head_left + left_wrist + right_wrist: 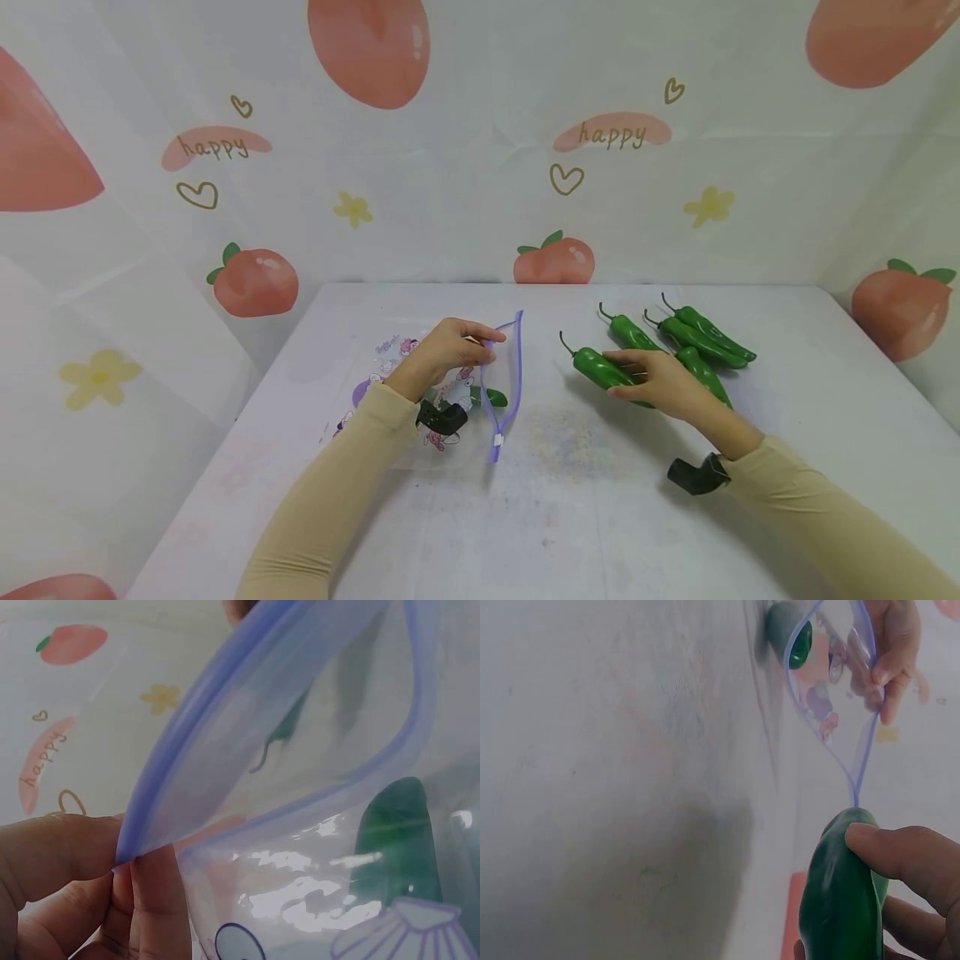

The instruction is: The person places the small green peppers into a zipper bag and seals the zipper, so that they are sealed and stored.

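Note:
A clear zip bag (459, 392) with a purple zip edge and cartoon prints lies on the left of the table, its mouth spread apart toward the right. My left hand (450, 350) pinches the purple edge of that mouth between thumb and fingers (52, 851). Inside the bag is a green pepper (401, 840), its tip showing near the opening. My right hand (656, 379) grips another green pepper (596, 367), held just above the table with its stem toward the back left. In the right wrist view, the thumb (900, 855) presses this pepper's side.
Several more green peppers (701, 340) lie grouped at the right rear, close behind and beside my right hand. The white table (555, 517) meets a printed cloth backdrop (465, 183) at its far edge. Each wrist carries a black camera mount (697, 475).

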`<state>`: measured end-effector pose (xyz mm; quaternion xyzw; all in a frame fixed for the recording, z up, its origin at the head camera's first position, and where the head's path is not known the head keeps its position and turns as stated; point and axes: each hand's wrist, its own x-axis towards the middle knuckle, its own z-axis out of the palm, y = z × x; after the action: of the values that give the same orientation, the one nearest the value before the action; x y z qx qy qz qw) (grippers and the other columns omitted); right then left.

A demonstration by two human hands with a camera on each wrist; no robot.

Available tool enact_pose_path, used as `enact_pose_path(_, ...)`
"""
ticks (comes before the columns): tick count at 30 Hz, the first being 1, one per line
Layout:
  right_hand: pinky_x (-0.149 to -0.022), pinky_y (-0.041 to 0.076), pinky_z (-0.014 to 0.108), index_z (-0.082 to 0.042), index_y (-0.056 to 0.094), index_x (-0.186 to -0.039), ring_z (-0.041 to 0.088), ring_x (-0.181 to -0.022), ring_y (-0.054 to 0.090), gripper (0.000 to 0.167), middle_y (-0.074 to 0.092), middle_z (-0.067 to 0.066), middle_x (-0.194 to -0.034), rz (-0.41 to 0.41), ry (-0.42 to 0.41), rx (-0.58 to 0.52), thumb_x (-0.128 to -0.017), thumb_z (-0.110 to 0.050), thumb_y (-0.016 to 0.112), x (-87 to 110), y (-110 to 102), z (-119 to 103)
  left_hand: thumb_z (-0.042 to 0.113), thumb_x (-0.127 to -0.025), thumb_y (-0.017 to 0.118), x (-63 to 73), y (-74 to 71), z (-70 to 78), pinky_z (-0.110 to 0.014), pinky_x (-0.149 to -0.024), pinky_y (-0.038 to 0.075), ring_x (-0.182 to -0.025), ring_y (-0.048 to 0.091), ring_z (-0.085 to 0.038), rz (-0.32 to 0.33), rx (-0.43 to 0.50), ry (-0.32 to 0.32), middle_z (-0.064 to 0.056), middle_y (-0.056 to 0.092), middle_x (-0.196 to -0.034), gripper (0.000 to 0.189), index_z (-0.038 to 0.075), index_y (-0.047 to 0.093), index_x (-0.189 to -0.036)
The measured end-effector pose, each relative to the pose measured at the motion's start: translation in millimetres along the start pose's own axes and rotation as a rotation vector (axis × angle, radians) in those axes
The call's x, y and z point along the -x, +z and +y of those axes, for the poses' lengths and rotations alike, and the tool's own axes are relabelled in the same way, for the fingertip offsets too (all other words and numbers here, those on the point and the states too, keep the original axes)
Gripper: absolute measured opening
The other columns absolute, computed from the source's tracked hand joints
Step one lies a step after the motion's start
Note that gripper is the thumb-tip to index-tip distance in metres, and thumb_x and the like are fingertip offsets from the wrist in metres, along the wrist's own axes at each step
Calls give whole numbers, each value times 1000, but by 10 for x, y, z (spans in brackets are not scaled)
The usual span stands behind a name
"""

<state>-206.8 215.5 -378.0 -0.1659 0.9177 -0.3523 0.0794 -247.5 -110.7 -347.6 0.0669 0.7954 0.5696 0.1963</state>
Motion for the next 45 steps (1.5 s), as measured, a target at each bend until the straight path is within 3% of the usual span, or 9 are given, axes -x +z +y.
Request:
enact_pose_path(11,-94,48,53,-3,57,-133,40,-117,57,57,59,22,-130,6,-55,23,-83,-20,76,-27,87,-115,-3,-84,66,-1,11,17,-23,-51,39,-64,50,-13,3,-2,8,-4,51,-85,32,-1,68,-116)
enact_pose_path(26,-97,47,52,-2,55,-135,38,-119,56,57,58,21,-131,-82,-76,-14,-85,-21,75,-86,212,-239,-2,-84,67,-23,19,25,-22,-50,39,-66,50,-13,6,-21,-13,-4,51,-85,36,-3,66,-120)
enact_pose_path(45,-92,51,46,2,58,-130,32,-110,61,55,62,20,-124,-153,-150,-28,-82,-16,77,-105,409,-383,-4,-86,65,-31,34,7,-21,-49,39,-66,50,-13,-11,-10,-1,-3,52,-83,36,-4,64,-122)
